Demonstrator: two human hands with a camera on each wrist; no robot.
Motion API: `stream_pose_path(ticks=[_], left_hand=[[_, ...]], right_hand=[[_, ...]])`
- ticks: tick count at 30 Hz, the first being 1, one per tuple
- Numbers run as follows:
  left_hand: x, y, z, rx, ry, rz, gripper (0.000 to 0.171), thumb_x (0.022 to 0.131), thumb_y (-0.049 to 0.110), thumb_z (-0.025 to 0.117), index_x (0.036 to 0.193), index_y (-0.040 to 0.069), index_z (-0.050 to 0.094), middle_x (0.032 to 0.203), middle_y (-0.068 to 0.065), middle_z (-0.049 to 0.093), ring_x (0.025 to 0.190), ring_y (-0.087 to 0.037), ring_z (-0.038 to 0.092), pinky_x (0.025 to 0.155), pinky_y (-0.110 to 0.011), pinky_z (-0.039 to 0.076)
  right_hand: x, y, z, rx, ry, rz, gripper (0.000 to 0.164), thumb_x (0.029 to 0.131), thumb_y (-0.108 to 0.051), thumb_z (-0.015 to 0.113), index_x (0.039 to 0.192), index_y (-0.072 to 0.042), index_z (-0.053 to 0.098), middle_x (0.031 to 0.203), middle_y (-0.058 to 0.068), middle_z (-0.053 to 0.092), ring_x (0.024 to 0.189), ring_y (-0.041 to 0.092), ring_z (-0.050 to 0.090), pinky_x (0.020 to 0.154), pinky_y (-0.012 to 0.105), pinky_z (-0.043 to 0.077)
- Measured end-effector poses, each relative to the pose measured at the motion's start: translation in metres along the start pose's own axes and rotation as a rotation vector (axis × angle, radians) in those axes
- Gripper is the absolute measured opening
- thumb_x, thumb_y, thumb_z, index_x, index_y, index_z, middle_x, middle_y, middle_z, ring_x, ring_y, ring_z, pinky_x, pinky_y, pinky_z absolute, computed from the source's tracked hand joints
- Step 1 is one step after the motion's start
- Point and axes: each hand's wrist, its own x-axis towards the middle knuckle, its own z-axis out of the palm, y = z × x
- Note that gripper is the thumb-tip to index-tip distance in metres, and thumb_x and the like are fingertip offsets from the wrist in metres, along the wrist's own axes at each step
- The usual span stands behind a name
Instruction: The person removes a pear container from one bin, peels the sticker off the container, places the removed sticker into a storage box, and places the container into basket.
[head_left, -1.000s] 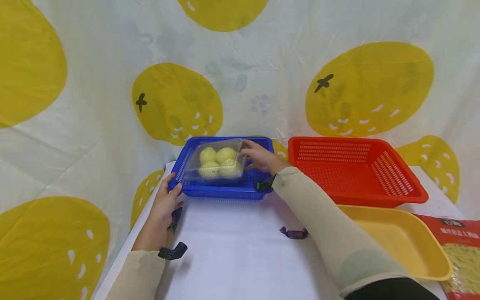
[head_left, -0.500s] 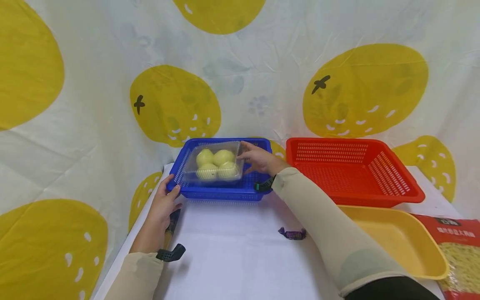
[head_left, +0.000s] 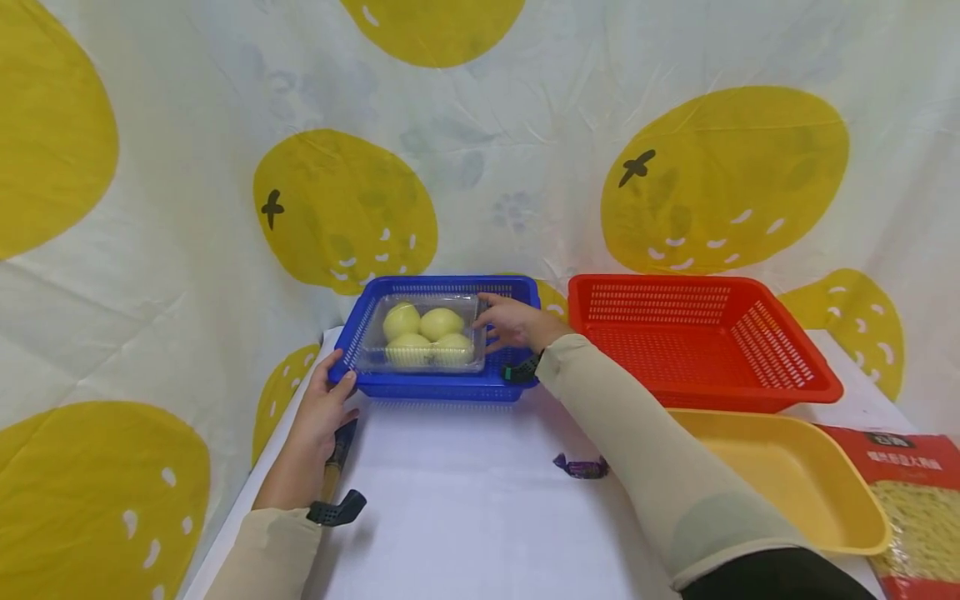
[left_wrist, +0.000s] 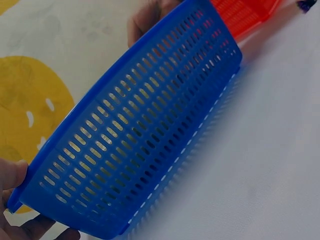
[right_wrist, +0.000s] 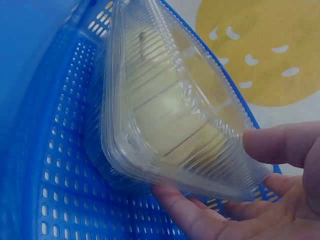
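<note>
In the head view, a clear plastic box (head_left: 468,365) of several round, pale yellow-green fruits (head_left: 441,323) lies within the blue basket (head_left: 438,389). My right hand (head_left: 513,323) holds the box at its right end. The right wrist view shows the thumb on the lid side of the plastic box (right_wrist: 150,175) and fingers beneath its edge. At the basket's near left corner, my left hand (head_left: 321,408) grips the rim. Seen from the left wrist, its thumb (left_wrist: 14,172) lies over the rim and the other fingers are below.
A red basket (head_left: 660,350) stands right of the blue one, with a yellow tray (head_left: 787,475) before it and a red food bag (head_left: 911,500) beyond. A purple wrapped candy (head_left: 581,467) lies mid-table. A long dark-and-tan object (head_left: 337,458) lies partly behind my left forearm.
The fruit box has come down from a tilt to lie flatter and lower in the blue basket, my right hand moving with it. My left hand keeps its hold on the rim.
</note>
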Motion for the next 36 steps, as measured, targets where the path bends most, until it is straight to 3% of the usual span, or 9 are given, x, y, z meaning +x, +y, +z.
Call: stream_pose_path(ticks=[14,20,25,31,36], left_hand=[[0.001,-0.002,-0.004,0.013,0.0,-0.004,0.063,0.116,0.03,0.047,0.172,0.034,0.019,0.177,-0.011,0.021,0.157,-0.041,0.033,0.118,-0.069,0.036],[0.002,-0.003,-0.003,0.009,-0.007,-0.003,0.063,0.117,0.028,0.046,0.173,0.032,0.017,0.177,-0.012,0.022,0.156,-0.041,0.034,0.118,-0.069,0.036],[0.003,-0.003,-0.002,-0.012,-0.006,0.007,0.064,0.116,0.027,0.046,0.173,0.031,0.016,0.177,-0.014,0.021,0.156,-0.043,0.033,0.118,-0.07,0.034],[-0.001,0.0,-0.004,-0.077,-0.014,-0.015,0.065,0.117,0.024,0.045,0.173,0.029,0.013,0.177,-0.018,0.017,0.156,-0.044,0.031,0.119,-0.069,0.033],[-0.003,0.009,0.001,-0.114,0.011,-0.011,0.069,0.116,0.035,0.046,0.174,0.024,0.011,0.179,-0.013,0.01,0.161,-0.039,0.02,0.122,-0.066,0.032]], right_hand=[[-0.002,-0.003,0.007,0.012,0.043,-0.017,0.088,0.103,0.007,0.056,0.173,-0.024,0.013,0.174,0.014,0.023,0.154,0.048,0.032,0.116,0.069,0.039],[-0.006,-0.006,0.004,0.046,0.077,-0.025,0.083,0.105,0.0,0.059,0.173,-0.021,0.015,0.177,0.01,0.018,0.155,0.048,0.028,0.117,0.069,0.038],[-0.02,-0.013,0.001,0.051,0.122,-0.046,0.079,0.105,-0.008,0.065,0.171,-0.015,0.022,0.177,0.009,0.017,0.157,0.05,0.024,0.12,0.066,0.036],[-0.048,-0.019,-0.002,0.102,0.113,-0.061,0.078,0.109,-0.014,0.061,0.171,-0.012,0.016,0.175,0.018,0.021,0.156,0.049,0.028,0.122,0.062,0.035],[-0.071,-0.022,-0.01,0.129,0.085,-0.074,0.074,0.111,-0.022,0.059,0.171,-0.013,0.017,0.176,0.018,0.019,0.156,0.046,0.03,0.122,0.059,0.037]])
